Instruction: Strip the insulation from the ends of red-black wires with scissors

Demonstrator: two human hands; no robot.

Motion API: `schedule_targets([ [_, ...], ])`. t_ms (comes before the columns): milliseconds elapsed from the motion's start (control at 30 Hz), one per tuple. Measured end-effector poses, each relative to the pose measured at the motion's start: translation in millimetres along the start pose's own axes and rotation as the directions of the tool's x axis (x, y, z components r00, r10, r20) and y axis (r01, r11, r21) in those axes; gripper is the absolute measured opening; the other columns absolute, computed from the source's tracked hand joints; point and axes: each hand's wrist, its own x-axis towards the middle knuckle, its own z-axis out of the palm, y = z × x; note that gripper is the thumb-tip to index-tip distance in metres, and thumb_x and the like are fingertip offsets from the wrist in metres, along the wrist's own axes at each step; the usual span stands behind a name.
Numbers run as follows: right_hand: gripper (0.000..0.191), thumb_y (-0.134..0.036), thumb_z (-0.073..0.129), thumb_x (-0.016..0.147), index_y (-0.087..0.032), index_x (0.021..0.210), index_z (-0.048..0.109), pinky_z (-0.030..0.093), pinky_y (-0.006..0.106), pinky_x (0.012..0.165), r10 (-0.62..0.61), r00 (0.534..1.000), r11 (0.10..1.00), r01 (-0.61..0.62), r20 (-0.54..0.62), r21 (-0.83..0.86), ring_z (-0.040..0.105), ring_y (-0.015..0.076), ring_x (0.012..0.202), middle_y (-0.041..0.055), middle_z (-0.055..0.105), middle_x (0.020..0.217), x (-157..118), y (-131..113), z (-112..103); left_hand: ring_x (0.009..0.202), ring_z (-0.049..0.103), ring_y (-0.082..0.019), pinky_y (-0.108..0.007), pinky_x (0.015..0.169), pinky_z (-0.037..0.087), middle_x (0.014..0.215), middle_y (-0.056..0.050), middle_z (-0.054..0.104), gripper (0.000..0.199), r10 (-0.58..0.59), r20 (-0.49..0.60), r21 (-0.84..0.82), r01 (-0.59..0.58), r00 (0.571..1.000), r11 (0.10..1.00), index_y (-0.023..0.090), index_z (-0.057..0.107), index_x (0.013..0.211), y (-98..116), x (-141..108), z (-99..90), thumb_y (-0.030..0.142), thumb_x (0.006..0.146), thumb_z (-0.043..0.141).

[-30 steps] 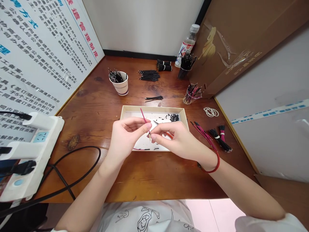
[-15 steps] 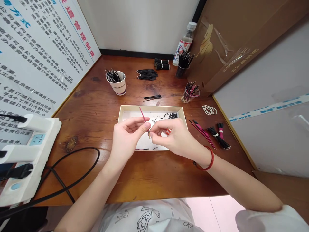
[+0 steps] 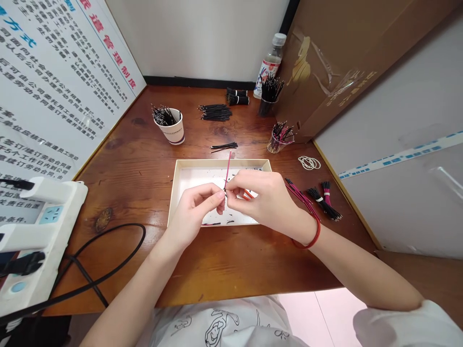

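A pink wire (image 3: 227,168) stands upright, pinched near its lower end between the fingertips of the left hand (image 3: 197,214) and right hand (image 3: 264,197) above a white tray (image 3: 217,163), with tied wire bundles (image 3: 321,202) lying at the right of the frame.

Left hand (image 3: 193,214), right hand (image 3: 262,197) (both pinching)

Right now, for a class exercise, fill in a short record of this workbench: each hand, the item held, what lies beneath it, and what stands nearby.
Left hand: fingertips pinching the lower end of the wire
Right hand: fingertips pinching the same end
Item held: thin red wire, pointing upward
Beneath: white-lined cardboard tray with black wire scraps
Nearby: paper cup holding wires, black wire bundle, rubber bands
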Motion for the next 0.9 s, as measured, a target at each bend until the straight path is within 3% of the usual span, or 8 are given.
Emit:
schedule_targets([
  [167,0.029,-0.019,0.054,0.091,-0.018,0.062,0.06,0.036,0.027,0.059,-0.142,0.989,0.96,0.129,-0.032,-0.249,0.046,0.0112,0.056,-0.0017,0.057,0.058,1.8,1.8,1.4,0.061,0.046,-0.011,-0.025,0.061,0.036,0.059,0.001,0.054,0.027,-0.051,0.025,-0.09,0.053,0.998,0.995,0.017,0.059,0.06,1.8,0.7,0.2,0.026,0.086,0.06],
  [267,0.021,-0.017,0.056,0.09,-0.018,0.071,0.065,0.041,0.025,0.061,0.067,0.997,0.997,-0.067,-0.023,0.038,0.054,0.0105,0.061,-0.001,0.065,0.066,1.8,1.5,0.0,0.063,0.046,-0.011,-0.025,0.062,0.035,0.061,0.001,0.055,0.028,-0.053,0.025,-0.075,0.055,0.998,0.996,0.016,0.061,0.062,1.7,1.3,-0.4,0.027,0.087,0.06],
  [367,0.011,-0.023,0.062,0.09,-0.016,0.084,0.07,0.044,0.023,0.059,0.281,0.951,0.864,-0.311,0.132,0.396,0.059,0.0102,0.065,0.0006,0.072,0.078,0.8,1.8,0.4,0.064,0.047,-0.011,-0.025,0.063,0.035,0.062,0.0,0.056,0.026,-0.036,0.019,-0.046,0.037,0.999,0.998,0.016,0.063,0.064,0.1,1.3,-1.1,0.028,0.087,0.06],
  [467,0.012,-0.024,0.065,0.089,-0.015,0.082,0.069,0.042,0.023,0.056,0.305,0.935,0.784,-0.355,0.182,0.509,0.057,0.0102,0.064,0.0006,0.071,0.074,-0.8,3.4,2.7,0.063,0.047,-0.011,-0.025,0.062,0.035,0.062,0.0,0.057,0.026,-0.049,0.034,-0.038,0.05,0.998,0.998,0.016,0.064,0.065,-1.3,0.4,-1.4,0.029,0.087,0.061],
  [533,0.015,-0.019,0.062,0.091,-0.015,0.077,0.065,0.042,0.023,0.057,0.248,0.96,0.845,-0.28,0.131,0.455,0.055,0.0094,0.062,-0.0001,0.067,0.069,-1.9,5.0,3.8,0.062,0.047,-0.011,-0.026,0.062,0.035,0.062,0.0,0.057,0.027,-0.055,0.039,-0.037,0.056,0.998,0.998,0.016,0.063,0.064,-1.1,-0.3,-1.1,0.029,0.088,0.06],
  [633,0.021,-0.013,0.055,0.093,-0.016,0.073,0.061,0.04,0.024,0.057,-0.016,0.999,0.988,0.021,-0.035,0.152,0.05,0.0092,0.057,-0.0014,0.061,0.064,-4.3,7.2,4.6,0.06,0.045,-0.011,-0.026,0.06,0.034,0.059,0.001,0.054,0.029,-0.037,0.032,-0.063,0.039,0.999,0.997,0.016,0.06,0.061,0.3,-0.9,0.6,0.028,0.087,0.061],
  [733,0.029,-0.009,0.047,0.093,-0.019,0.067,0.057,0.039,0.024,0.055,-0.297,0.952,0.948,0.285,-0.072,-0.143,0.046,0.01,0.053,-0.003,0.055,0.057,-6.9,6.6,3.4,0.057,0.041,-0.01,-0.026,0.057,0.032,0.055,0.002,0.048,0.031,-0.047,0.063,-0.169,0.057,0.997,0.984,0.016,0.055,0.057,1.2,-1.2,3.8,0.027,0.085,0.062],
  [900,0.028,-0.012,0.05,0.091,-0.02,0.065,0.055,0.038,0.019,0.049,-0.27,0.962,0.959,0.265,-0.041,-0.099,0.048,0.0063,0.049,-0.0063,0.058,0.054,-6.7,4.3,-13.3,0.053,0.04,-0.009,-0.025,0.055,0.03,0.053,0.003,0.046,0.033,-0.111,0.228,-0.354,0.188,0.967,0.916,0.016,0.052,0.057,2.0,-4.2,8.5,0.029,0.084,0.064],
])
